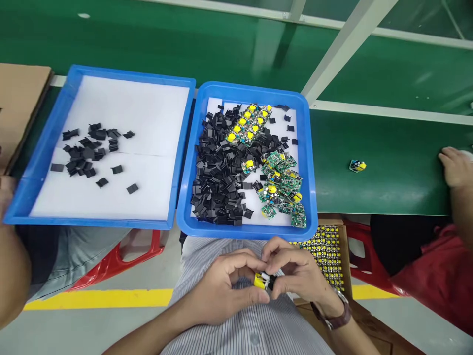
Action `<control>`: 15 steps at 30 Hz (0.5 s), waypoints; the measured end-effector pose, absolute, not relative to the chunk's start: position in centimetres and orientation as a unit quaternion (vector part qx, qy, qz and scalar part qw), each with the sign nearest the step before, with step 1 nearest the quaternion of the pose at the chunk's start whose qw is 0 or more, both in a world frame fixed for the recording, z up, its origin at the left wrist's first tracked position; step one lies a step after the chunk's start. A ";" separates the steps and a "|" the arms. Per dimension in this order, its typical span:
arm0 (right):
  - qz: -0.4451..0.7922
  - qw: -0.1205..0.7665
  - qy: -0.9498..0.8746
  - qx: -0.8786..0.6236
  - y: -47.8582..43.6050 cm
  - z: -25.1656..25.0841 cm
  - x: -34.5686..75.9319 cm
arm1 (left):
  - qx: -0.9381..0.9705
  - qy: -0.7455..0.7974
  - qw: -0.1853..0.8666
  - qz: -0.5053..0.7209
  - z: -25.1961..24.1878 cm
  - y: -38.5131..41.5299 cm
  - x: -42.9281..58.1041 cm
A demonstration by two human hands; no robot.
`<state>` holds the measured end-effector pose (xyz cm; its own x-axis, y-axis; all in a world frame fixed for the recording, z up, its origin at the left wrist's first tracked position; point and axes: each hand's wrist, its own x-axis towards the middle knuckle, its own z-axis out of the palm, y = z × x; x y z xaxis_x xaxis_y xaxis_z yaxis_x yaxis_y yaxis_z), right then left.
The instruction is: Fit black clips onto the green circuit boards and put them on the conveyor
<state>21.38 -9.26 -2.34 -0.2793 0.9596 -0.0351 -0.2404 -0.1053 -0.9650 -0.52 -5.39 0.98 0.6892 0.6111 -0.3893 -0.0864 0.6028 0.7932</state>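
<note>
The left hand (pixel 225 288) and the right hand (pixel 295 268) are meeting over the person's lap, near the close rim of the right tray (pixel 247 231), and are holding a small board (pixel 259 281) between them. The left fingers are gripping around its yellow end, the thumb lying below and the forefinger curving above. The right fingers are pinching at its other end, where a black part (pixel 272 282) is showing; whether that part is loose or attached, I cannot tell. A watch (pixel 342 315) is circling the right wrist. In the right tray, black clips (pixel 218 167) are heaping up on the left side, a strip of boards (pixel 251 123) is lying slantwise on them at the far side, and loose boards (pixel 286 185) are piling up at the right. The left tray (pixel 88 222) is holding a smaller scatter of clips (pixel 86 153). On the green table (pixel 332 187), a single board (pixel 357 165) is sitting well apart, and a co-worker's hand (pixel 458 167) is resting farther right. Beside the lap, a carton (pixel 347 266) is holding rows of boards (pixel 330 251).
</note>
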 end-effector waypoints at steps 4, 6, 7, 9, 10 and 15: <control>0.645 0.466 -0.477 -0.373 -9.2 -2.6 21.4 | 0.391 0.333 0.833 0.204 0.9 -5.4 -0.5; 0.649 0.462 -0.480 -0.366 -9.0 -2.5 21.4 | 0.392 0.328 0.835 0.203 0.9 -5.4 -0.5; 0.651 0.462 -0.481 -0.362 -8.9 -2.4 21.4 | 0.392 0.322 0.838 0.203 0.9 -5.4 -0.6; 0.656 0.462 -0.484 -0.350 -8.5 -2.2 21.2 | 0.391 0.306 0.845 0.196 0.9 -5.3 -0.7; 0.660 0.462 -0.484 -0.342 -8.2 -2.0 21.1 | 0.394 0.299 0.848 0.191 1.0 -5.3 -0.7; 0.630 0.509 -0.450 -0.377 -7.4 -1.5 20.0 | 0.576 0.370 0.683 0.255 0.6 -4.5 -1.1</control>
